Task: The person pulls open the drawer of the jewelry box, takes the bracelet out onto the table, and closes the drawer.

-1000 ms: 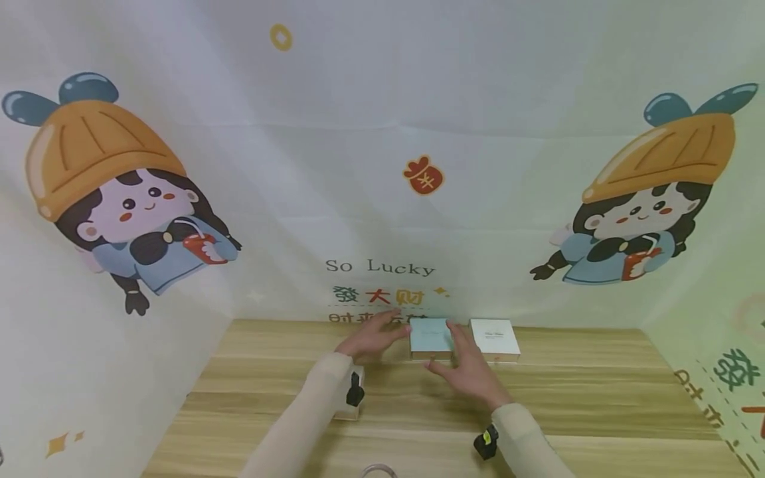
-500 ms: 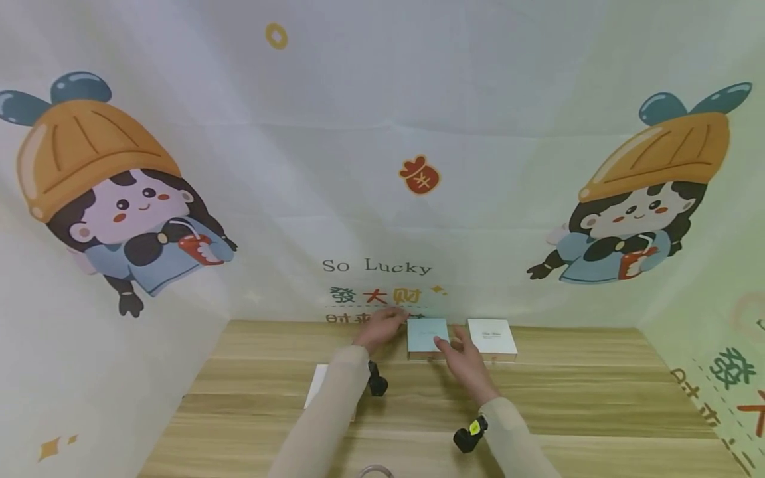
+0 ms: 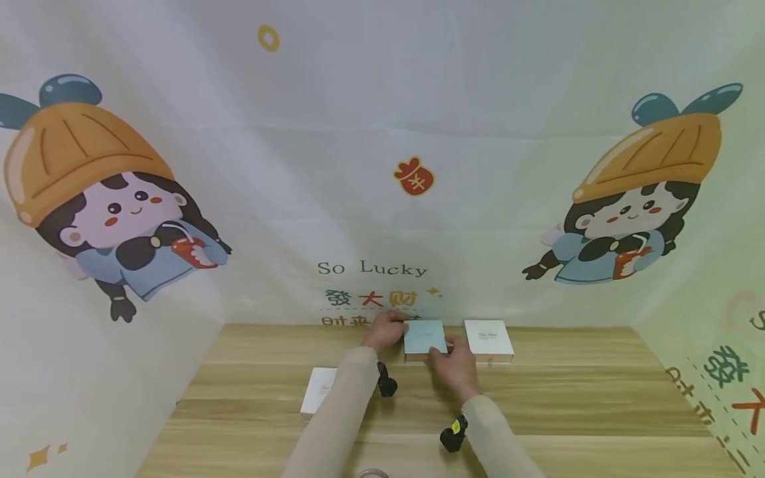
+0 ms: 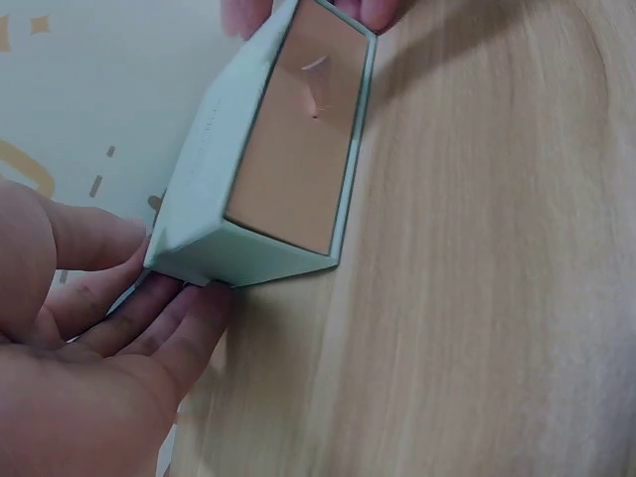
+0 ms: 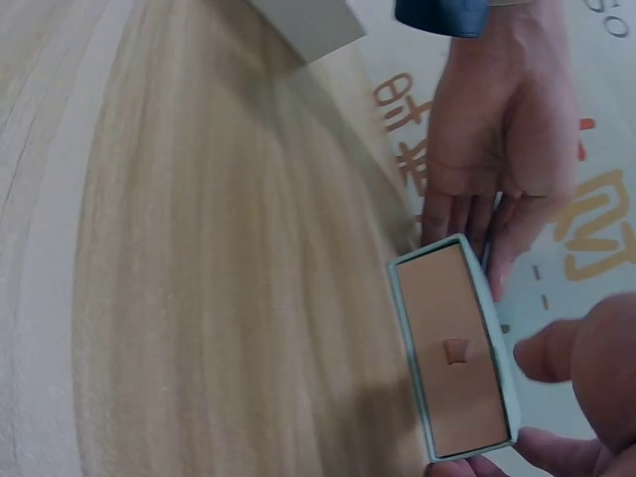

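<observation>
A pale blue-green drawer box [image 3: 422,338] lies at the back of the wooden table. Its brown drawer front [image 4: 298,139] faces the person and carries a small ribbon tab [image 5: 456,351]. My left hand [image 3: 385,330] is at the box's left end, fingers against that side and thumb near the top edge. On the opposite end, my right hand [image 3: 456,366] holds the box, thumb over the lid's front right corner and fingers at the side. Parts of the fingers are hidden behind the box.
One white box [image 3: 489,338] stands just right of the blue-green box. Another white box [image 3: 315,388] lies nearer on the left, partly covered by the left sleeve. A printed cloth [image 3: 478,166] hangs behind the table [image 3: 550,405]. A curved rim [image 3: 373,473] shows at the bottom edge.
The right hand has moved in from over the box's right side and its thumb now lies on the lid. The left hand has closed in on the left end. The box looks still.
</observation>
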`<state>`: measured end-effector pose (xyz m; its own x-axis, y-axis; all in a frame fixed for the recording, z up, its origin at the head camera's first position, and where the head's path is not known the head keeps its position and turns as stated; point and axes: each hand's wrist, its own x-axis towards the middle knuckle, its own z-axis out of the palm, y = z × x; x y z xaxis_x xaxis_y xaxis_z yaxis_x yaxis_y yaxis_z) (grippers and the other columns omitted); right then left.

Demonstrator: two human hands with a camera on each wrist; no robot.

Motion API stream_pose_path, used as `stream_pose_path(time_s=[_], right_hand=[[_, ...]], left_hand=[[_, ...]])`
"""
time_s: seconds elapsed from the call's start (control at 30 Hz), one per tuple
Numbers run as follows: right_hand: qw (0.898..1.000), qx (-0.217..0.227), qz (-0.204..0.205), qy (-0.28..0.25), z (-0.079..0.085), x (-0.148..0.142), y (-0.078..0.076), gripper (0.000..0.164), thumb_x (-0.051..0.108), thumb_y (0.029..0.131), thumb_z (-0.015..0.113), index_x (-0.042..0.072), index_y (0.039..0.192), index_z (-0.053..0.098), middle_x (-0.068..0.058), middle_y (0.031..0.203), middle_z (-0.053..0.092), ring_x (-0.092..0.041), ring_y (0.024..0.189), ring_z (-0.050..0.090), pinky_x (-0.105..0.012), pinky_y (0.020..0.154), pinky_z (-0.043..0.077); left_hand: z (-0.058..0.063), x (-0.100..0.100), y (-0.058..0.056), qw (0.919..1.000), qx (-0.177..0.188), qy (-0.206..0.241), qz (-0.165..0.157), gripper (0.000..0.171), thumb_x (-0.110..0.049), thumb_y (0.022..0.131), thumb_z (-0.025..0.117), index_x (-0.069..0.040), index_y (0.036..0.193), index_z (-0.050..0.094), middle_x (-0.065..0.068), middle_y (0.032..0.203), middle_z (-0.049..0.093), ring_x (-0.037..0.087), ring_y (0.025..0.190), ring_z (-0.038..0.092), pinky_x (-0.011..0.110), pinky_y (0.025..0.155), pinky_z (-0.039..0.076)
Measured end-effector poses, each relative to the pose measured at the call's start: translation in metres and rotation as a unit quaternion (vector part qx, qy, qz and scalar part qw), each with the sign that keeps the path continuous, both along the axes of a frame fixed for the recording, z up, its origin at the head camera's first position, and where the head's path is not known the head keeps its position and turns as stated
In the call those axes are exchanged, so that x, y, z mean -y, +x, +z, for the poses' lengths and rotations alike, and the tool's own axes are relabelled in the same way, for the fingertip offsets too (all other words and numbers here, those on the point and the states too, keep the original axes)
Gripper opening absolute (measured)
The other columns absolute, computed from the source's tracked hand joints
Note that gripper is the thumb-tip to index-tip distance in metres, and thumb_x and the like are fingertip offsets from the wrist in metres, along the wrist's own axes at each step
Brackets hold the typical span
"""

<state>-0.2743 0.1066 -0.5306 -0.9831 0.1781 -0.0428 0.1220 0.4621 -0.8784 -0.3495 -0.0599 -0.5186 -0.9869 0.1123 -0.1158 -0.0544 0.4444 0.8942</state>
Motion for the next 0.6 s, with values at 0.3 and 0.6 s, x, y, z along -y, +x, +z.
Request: stream_pose_path(time_s=[0.3,0.6], right_hand=[[0.998,-0.034,-0.045,0.04,-0.0071,0.0074,-0.003,0.043,0.015,0.096,0.068,-0.007,0.131,0.055,-0.026,0.108,0.072,-0.033,0.095,0.072,-0.046,0.081,0.058],[0.996,-0.042,-0.055,0.059,-0.0075,0.0095,-0.002,0.041,0.014,0.095,0.069,-0.007,0.128,0.057,-0.025,0.106,0.072,-0.033,0.094,0.071,-0.047,0.08,0.057]], left_hand=[[-0.0032,0.0001,0.0012,0.9998,-0.019,-0.007,-0.009,0.034,-0.004,0.094,0.063,0.0,0.128,0.068,0.022,0.134,0.063,0.038,0.126,0.058,0.05,0.105,0.05],[-0.0033,0.0023,0.0006,0.9995,-0.028,-0.01,-0.014,0.029,-0.004,0.092,0.066,-0.002,0.12,0.072,0.019,0.125,0.067,0.032,0.115,0.063,0.044,0.097,0.053]])
